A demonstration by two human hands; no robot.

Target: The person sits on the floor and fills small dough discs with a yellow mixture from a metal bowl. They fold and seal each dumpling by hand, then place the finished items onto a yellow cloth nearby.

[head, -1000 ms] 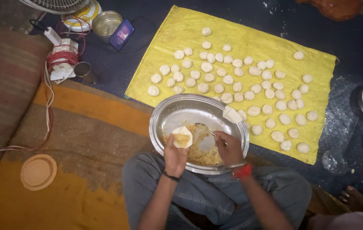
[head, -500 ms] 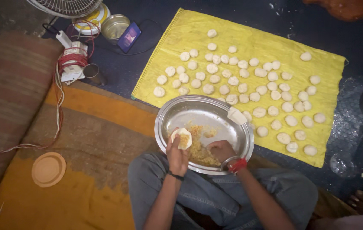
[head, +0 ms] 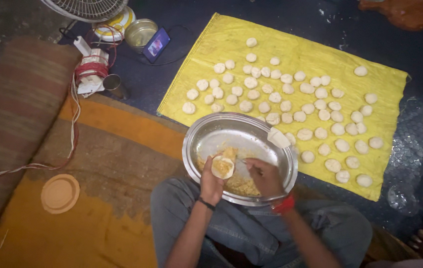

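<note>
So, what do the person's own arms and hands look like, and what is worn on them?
Both arms are bare, with no sleeves in view. The left hand has a thin black band around its wrist. The right hand has a red band at its wrist. No gloves or rings can be seen.

A dark blue floor (head: pixel 281 20) is showing at twelve o'clock; an orange and brown mat (head: pixel 97 164) is lying toward eight, a striped bolster (head: pixel 12 99) resting at nine.
</note>
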